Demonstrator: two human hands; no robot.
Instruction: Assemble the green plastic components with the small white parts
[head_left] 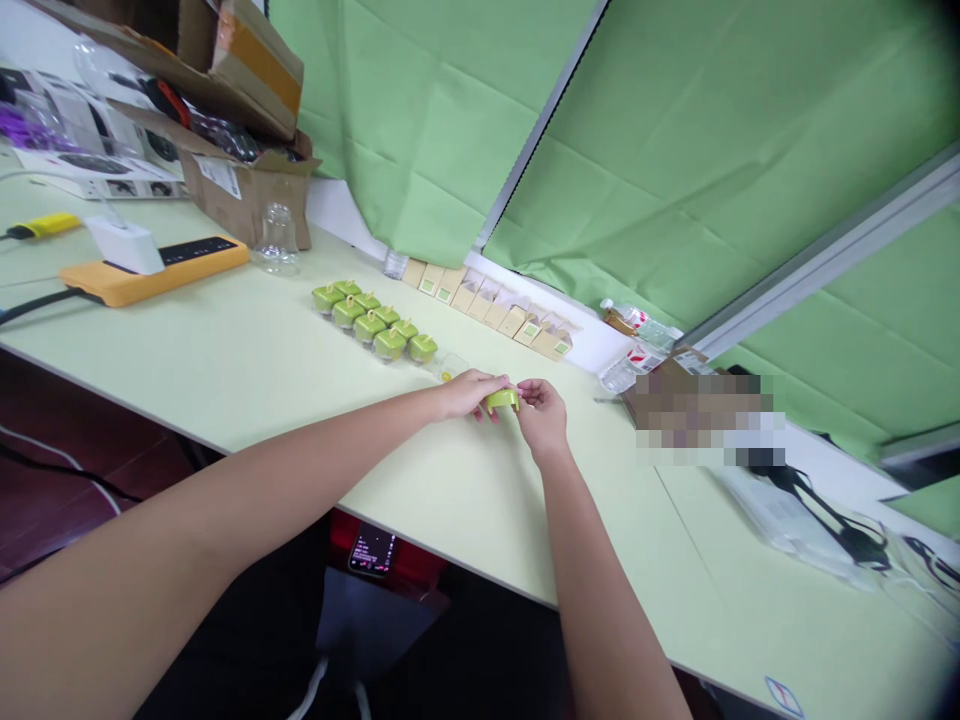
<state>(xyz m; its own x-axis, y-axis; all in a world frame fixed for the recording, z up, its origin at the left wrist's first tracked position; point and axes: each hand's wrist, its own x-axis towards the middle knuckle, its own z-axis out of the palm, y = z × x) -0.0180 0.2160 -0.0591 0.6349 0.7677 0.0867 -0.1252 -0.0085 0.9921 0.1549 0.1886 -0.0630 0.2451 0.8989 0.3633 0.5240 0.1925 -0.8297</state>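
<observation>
A green plastic lid (502, 401) is held over the table between my two hands. My left hand (466, 392) closes on it from the left, thumb on top and fingers beneath. At the lid's right edge, the fingers of my right hand (544, 412) are pinched together; whatever lies between them is too small to make out. Just beyond my left hand lies a clear plastic piece (450, 366) with a small yellow spot. Farther left, several small clear jars with green lids (369, 325) stand in two rows, each lid topped by a little pale knob.
Small cardboard boxes (487, 303) line the back edge by the green curtain. An orange power strip (161, 270), a clear plastic bottle (277, 240) and an open carton (240, 185) occupy the left. Plastic bottles (637, 345) and a headset (832, 520) lie right. A phone (372, 550) sits below the table edge.
</observation>
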